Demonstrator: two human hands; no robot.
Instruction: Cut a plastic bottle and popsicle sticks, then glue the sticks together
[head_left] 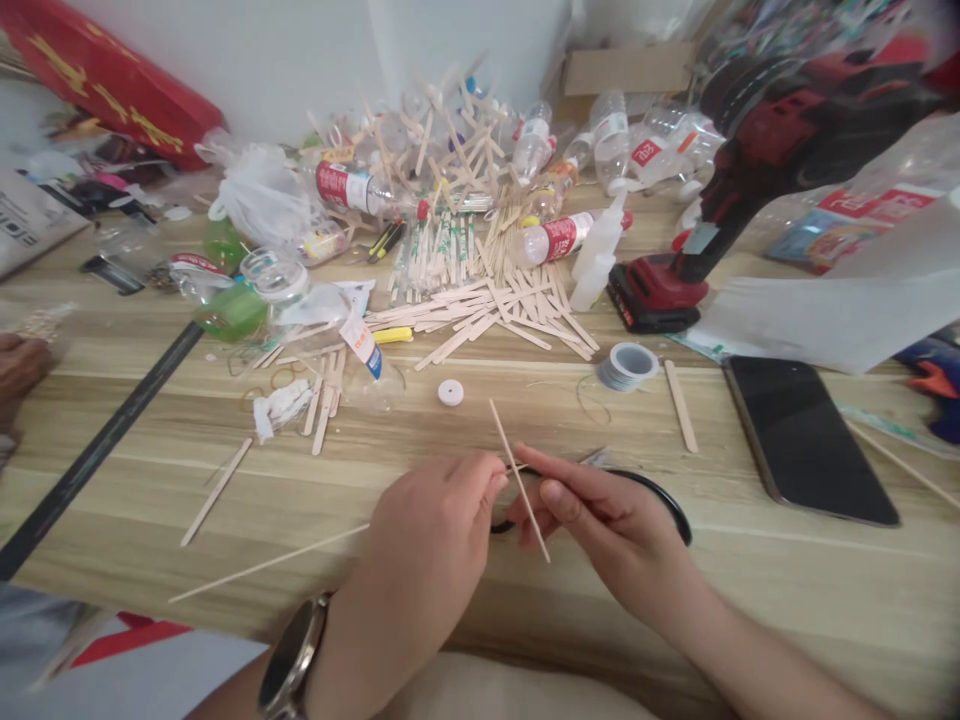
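Observation:
My left hand (431, 530) is closed in a pinch on a long wooden skewer (262, 567), whose tail slants out to the lower left. Its front end meets a flat craft stick (517, 475) that stands crosswise between my hands; whether it pierces the stick cannot be made out. My right hand (607, 510) has its fingers stretched out, the index fingertip beside the crossing and the other fingers partly behind the stick. Under that hand lie black-handled scissors (679, 510), mostly covered. Closest beyond my hands are a white disc (451, 392) and a spool of thin line (630, 367).
Craft sticks (480, 310) lie heaped at the back among plastic bottles (559, 238). A red cordless drill (660, 290) stands at right, near a phone (810, 435). A black strip (112, 440) crosses the left side, where another person's hand (19, 375) shows.

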